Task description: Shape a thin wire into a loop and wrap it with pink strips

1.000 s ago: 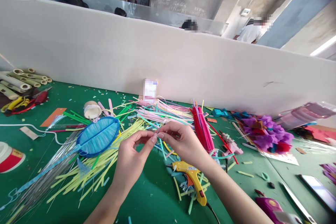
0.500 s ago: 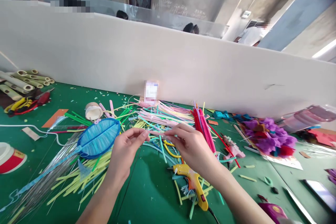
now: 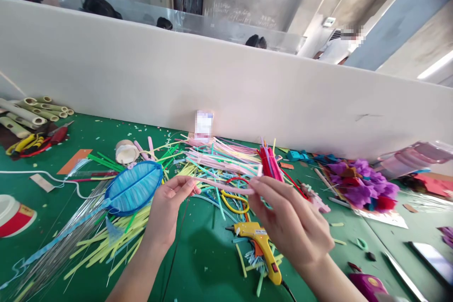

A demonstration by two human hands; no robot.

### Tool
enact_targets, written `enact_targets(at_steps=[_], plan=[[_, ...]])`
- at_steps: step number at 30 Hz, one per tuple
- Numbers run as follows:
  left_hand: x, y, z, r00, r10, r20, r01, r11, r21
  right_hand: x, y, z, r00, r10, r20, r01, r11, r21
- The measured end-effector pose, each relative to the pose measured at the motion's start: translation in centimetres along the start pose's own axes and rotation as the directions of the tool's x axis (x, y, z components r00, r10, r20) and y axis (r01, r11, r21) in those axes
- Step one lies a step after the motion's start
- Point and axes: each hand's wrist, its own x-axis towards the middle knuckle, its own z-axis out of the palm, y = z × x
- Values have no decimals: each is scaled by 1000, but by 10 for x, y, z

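Note:
A thin pale pink strip (image 3: pixel 224 186) stretches between my two hands above the green table. My left hand (image 3: pixel 173 203) pinches its left end between thumb and fingers. My right hand (image 3: pixel 290 217) is closed on its right end, and a short piece of it sticks up above the fingers. Beyond the strip lies a pile of pink, yellow and teal strips (image 3: pixel 219 158). Yellow-handled scissors (image 3: pixel 235 204) lie under it, and a yellow glue gun (image 3: pixel 258 240) rests just below, left of my right hand.
A blue leaf-shaped piece (image 3: pixel 134 188) lies on yellow-green strips and wires at the left. Bamboo tubes (image 3: pixel 35 111) and pliers (image 3: pixel 58 134) are at the far left. Purple flowers (image 3: pixel 364 181) and a phone (image 3: pixel 433 262) are at the right. A white partition (image 3: pixel 226 89) stands behind.
My right hand has moved right and slightly down, away from my left hand, so more of the pink strip shows between them. My left hand has hardly moved.

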Motion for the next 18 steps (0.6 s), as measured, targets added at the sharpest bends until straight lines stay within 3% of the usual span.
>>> enact_targets(at_steps=[5, 9, 11, 15, 18], plan=[[-4, 1, -1, 999, -28, 42, 29, 999, -26, 17, -26, -10, 993, -98, 66, 83, 978, 191], [-8, 2, -1, 999, -41, 29, 43, 996, -78, 23, -24, 7, 991, -134, 0, 127, 936, 329], [-8, 2, -3, 997, -58, 57, 66, 989, -136, 23, -15, 19, 998, -67, -13, 67, 929, 364], [-6, 3, -10, 992, -106, 71, 120, 963, -240, 14, 14, 30, 994, 103, 35, -109, 959, 263], [-6, 3, -12, 989, -135, 58, 146, 953, -265, 3, 33, 29, 922, 352, 165, -388, 848, 362]])
